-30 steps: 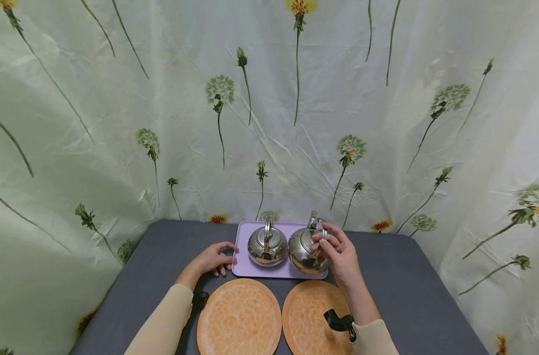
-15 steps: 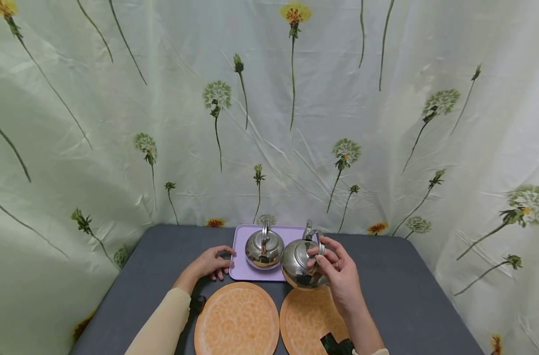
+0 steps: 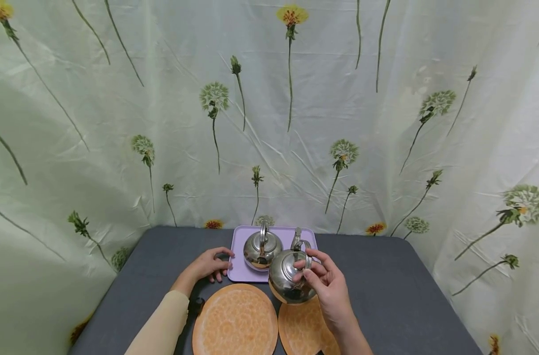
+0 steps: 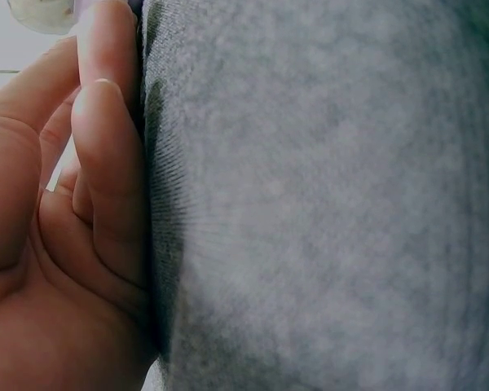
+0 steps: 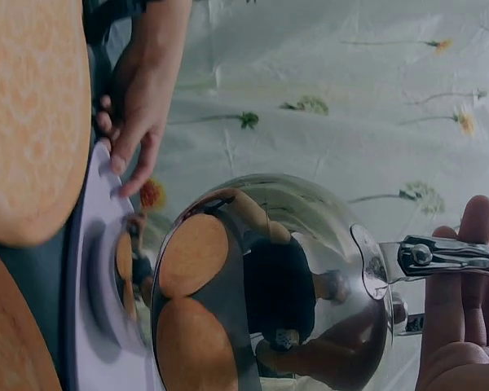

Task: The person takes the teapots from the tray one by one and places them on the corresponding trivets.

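Observation:
My right hand (image 3: 329,286) grips the raised handle (image 5: 448,254) of a shiny steel kettle (image 3: 285,283). That kettle hangs over the tray's front right edge and overlaps the right round mat, its spout pointing back. A second, similar kettle (image 3: 254,255) stands on the lilac tray (image 3: 237,268), to the left of the held one. At the tray's left rim rests my left hand (image 3: 206,264), fingertips right at the edge. In the left wrist view its loosely bent fingers (image 4: 106,155) lie against the grey cloth.
Two round orange mats lie side by side in front of the tray, a left mat (image 3: 235,320) and a partly covered right mat (image 3: 302,325). Grey cloth (image 3: 385,296) covers the table. A flower-printed curtain (image 3: 278,148) hangs behind and along both sides.
My right hand has brought the kettle from the tray's right side toward me and a little left, over its front edge. My left hand stays at the tray's left rim.

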Tool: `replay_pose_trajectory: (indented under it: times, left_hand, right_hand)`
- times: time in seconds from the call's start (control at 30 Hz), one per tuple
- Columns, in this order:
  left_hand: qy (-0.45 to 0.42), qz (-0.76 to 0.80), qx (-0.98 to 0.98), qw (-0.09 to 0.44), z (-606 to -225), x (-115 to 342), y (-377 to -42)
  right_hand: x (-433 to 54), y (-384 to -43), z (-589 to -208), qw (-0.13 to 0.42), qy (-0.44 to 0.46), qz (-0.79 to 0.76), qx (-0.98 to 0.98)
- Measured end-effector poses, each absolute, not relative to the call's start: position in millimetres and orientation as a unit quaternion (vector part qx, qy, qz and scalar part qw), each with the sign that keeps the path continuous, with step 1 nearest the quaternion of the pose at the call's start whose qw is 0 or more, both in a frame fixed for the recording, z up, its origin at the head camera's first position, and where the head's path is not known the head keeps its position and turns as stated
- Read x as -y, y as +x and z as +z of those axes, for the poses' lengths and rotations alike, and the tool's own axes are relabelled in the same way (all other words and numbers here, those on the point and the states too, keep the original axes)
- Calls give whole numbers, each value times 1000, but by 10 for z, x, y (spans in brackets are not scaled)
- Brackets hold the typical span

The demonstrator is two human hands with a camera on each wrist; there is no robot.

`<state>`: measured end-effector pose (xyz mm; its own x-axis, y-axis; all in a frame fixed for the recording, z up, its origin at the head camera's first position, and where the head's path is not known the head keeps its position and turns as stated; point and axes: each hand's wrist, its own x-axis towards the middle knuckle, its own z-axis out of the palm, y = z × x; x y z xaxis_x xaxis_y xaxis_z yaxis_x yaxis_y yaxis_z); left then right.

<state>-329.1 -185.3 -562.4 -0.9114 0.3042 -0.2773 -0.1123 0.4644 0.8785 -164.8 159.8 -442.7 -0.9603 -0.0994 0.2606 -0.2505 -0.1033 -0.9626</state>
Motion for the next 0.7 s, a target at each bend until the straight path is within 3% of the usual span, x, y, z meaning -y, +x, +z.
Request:
replay_pose_trajectory:
  times: [0.7]
  left_hand:
    - [62, 509, -836, 198, -5632, 1851, -3277]
  right_hand:
    - [-1122, -1414, -4602, -16, 208, 770, 603]
